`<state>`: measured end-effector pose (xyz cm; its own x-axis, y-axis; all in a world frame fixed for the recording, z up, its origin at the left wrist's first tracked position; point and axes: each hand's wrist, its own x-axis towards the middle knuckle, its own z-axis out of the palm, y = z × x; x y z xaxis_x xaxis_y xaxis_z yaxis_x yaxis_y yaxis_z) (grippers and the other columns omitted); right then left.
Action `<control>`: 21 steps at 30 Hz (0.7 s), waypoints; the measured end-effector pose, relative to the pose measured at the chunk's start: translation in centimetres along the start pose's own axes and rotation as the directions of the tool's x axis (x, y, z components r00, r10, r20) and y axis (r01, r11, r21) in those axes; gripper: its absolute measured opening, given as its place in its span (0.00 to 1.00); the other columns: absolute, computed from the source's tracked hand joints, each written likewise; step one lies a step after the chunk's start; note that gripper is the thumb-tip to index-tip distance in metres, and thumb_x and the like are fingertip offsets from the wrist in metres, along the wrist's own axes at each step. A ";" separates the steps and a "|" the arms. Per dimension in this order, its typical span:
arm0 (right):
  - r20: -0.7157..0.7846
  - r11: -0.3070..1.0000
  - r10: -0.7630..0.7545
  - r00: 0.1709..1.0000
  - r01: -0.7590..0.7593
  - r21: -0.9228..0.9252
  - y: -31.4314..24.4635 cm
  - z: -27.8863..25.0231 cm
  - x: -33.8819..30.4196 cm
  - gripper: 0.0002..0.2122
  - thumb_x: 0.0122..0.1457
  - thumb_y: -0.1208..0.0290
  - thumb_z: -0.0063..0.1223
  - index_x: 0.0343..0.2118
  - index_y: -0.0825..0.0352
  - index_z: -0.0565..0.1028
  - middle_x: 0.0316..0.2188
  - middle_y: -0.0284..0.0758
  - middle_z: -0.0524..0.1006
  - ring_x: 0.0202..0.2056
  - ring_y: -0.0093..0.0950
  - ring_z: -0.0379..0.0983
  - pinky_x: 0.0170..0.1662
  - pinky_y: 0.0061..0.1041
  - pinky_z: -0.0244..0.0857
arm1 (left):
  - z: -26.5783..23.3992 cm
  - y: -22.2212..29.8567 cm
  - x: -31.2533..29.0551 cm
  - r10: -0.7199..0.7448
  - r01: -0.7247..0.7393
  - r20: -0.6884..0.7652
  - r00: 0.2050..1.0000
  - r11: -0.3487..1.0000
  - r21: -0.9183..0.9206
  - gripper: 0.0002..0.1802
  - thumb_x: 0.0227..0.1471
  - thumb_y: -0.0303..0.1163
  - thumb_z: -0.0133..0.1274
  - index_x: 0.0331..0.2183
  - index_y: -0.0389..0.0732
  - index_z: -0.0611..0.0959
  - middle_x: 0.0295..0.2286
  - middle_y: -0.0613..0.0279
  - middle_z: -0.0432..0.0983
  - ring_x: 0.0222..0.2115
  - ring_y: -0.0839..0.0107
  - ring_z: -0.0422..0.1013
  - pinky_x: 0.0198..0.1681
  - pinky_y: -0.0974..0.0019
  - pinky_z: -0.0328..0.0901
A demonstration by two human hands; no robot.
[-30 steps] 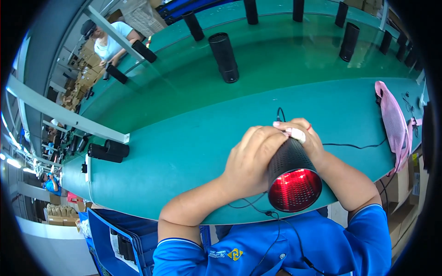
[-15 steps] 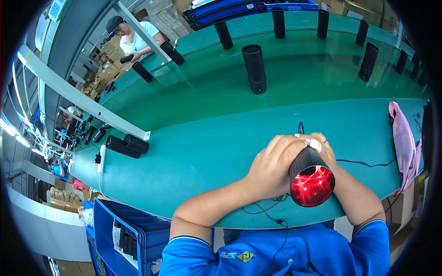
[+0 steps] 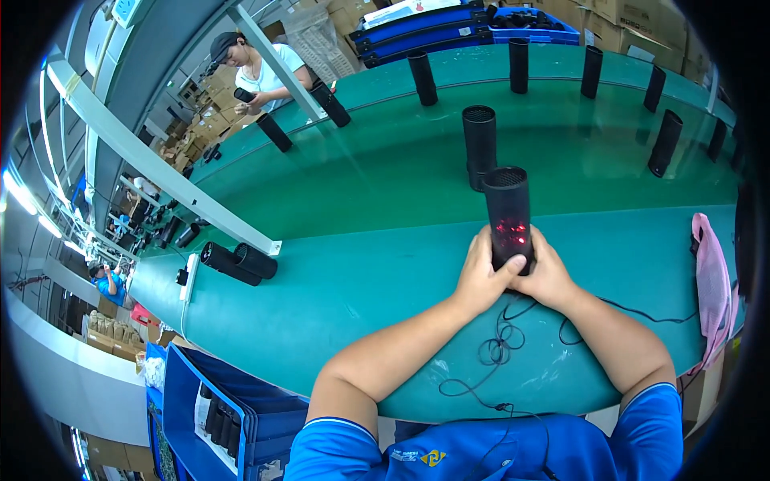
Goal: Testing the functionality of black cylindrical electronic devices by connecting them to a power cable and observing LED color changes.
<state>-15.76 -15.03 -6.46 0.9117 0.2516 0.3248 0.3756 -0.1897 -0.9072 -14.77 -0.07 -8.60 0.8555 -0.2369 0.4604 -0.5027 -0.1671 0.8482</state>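
A black perforated cylinder [image 3: 507,210] stands nearly upright between my hands, with red light glowing through the holes of its lower side. My left hand [image 3: 483,276] wraps its lower left side, thumb across the front. On the other side, my right hand [image 3: 547,272] closes round the lower right. A thin black cable [image 3: 499,346] lies in loose loops on the green table [image 3: 361,321] below my hands; where it ends at the cylinder is hidden. Just behind stands another black cylinder [image 3: 480,140], unlit, on the shiny green belt [image 3: 385,180].
Several black cylinders [image 3: 519,66] stand along the far ledge. Two more cylinders [image 3: 241,263] lie at left by a white post [image 3: 172,180]. Pink cloth [image 3: 712,289] hangs at the right edge. A blue crate [image 3: 204,401] sits lower left. Across the belt, a co-worker [image 3: 269,72] holds a cylinder.
The lit cylinder has swung from pointing its glowing open end toward me to standing nearly upright, farther from me. Both hands went with it and now grip its lower part.
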 end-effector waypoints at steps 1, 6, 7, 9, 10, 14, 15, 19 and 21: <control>0.002 1.000 -0.003 1.000 0.003 0.000 0.3 0.0 0.1 0.30 0.40 0.79 0.60 0.50 0.69 0.63 0.39 0.41 0.73 0.37 0.37 0.71 0.44 0.32 0.64 | 0.0 0.0 0.1 0.002 -0.002 -0.003 1.000 1.000 0.001 0.33 0.47 0.38 0.54 0.51 0.34 0.62 0.43 0.47 0.64 0.38 0.58 0.65 0.44 0.62 0.61; 0.077 0.876 -0.014 0.997 -0.025 0.481 2.1 -1.4 0.4 0.29 0.44 0.75 0.57 0.51 0.70 0.61 0.39 0.41 0.72 0.33 0.30 0.71 0.36 0.25 0.68 | 0.3 1.0 -0.1 -0.113 0.126 0.070 0.991 0.967 -0.219 0.35 0.49 0.36 0.52 0.55 0.33 0.58 0.44 0.49 0.64 0.39 0.63 0.64 0.44 0.63 0.61; 0.147 0.825 0.071 0.987 -0.141 0.547 2.0 -2.4 0.8 0.29 0.45 0.74 0.57 0.52 0.70 0.61 0.39 0.41 0.72 0.32 0.28 0.71 0.33 0.23 0.67 | 0.2 1.1 0.1 -0.141 0.160 0.098 0.985 0.960 -0.230 0.35 0.51 0.35 0.51 0.56 0.33 0.56 0.44 0.49 0.63 0.40 0.63 0.64 0.45 0.64 0.60; 0.302 0.671 0.225 0.926 -0.372 0.642 1.8 -4.0 1.3 0.29 0.47 0.71 0.56 0.53 0.70 0.60 0.39 0.41 0.72 0.29 0.24 0.70 0.27 0.18 0.65 | -0.2 1.1 0.0 -0.202 0.237 0.161 0.966 0.939 -0.248 0.35 0.53 0.34 0.49 0.57 0.34 0.53 0.45 0.49 0.63 0.41 0.64 0.64 0.47 0.65 0.59; 0.384 0.572 0.286 0.878 -0.478 0.666 1.9 -4.3 1.4 0.29 0.47 0.70 0.55 0.53 0.70 0.59 0.39 0.41 0.72 0.28 0.22 0.69 0.24 0.15 0.64 | -0.4 1.0 0.0 -0.231 0.276 0.193 0.954 0.927 -0.255 0.35 0.54 0.33 0.47 0.58 0.34 0.52 0.46 0.49 0.62 0.42 0.65 0.64 0.48 0.65 0.58; 0.336 0.632 0.313 0.888 -0.459 0.625 2.4 -4.0 1.1 0.31 0.48 0.67 0.54 0.55 0.70 0.57 0.39 0.40 0.71 0.26 0.18 0.67 0.18 0.12 0.58 | -0.5 0.8 0.1 -0.270 0.325 0.219 0.938 0.904 -0.279 0.34 0.56 0.32 0.45 0.59 0.35 0.50 0.48 0.48 0.61 0.46 0.63 0.63 0.50 0.65 0.57; 0.319 0.652 0.319 0.892 -0.451 0.610 2.4 -4.0 1.0 0.31 0.48 0.67 0.54 0.55 0.70 0.57 0.39 0.40 0.71 0.25 0.17 0.67 0.16 0.11 0.56 | -0.4 0.8 0.1 -0.281 0.340 0.227 0.932 0.896 -0.285 0.34 0.56 0.31 0.44 0.59 0.35 0.49 0.49 0.48 0.61 0.47 0.63 0.62 0.51 0.65 0.56; 0.377 0.776 0.266 0.887 -0.429 0.462 2.2 -3.6 0.8 0.32 0.48 0.68 0.54 0.57 0.70 0.55 0.39 0.40 0.71 0.26 0.17 0.67 0.19 0.12 0.59 | 0.0 -0.5 0.1 -0.184 0.231 0.155 0.971 0.891 -0.391 0.36 0.57 0.32 0.44 0.60 0.36 0.46 0.47 0.48 0.62 0.43 0.65 0.64 0.47 0.66 0.59; 0.397 0.813 0.247 0.884 -0.412 0.411 2.1 -3.2 0.8 0.33 0.48 0.68 0.54 0.57 0.70 0.55 0.39 0.39 0.71 0.26 0.18 0.67 0.21 0.13 0.60 | 0.0 -0.6 0.1 -0.150 0.191 0.127 0.980 0.886 -0.422 0.36 0.57 0.33 0.44 0.60 0.36 0.45 0.47 0.48 0.62 0.41 0.66 0.64 0.46 0.66 0.60</control>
<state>-13.69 -18.32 -7.27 0.8326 0.5522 -0.0436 -0.1390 0.1320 -0.9815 -14.43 -0.02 -9.06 0.8984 -0.3291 0.2907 -0.2301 0.2108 0.9500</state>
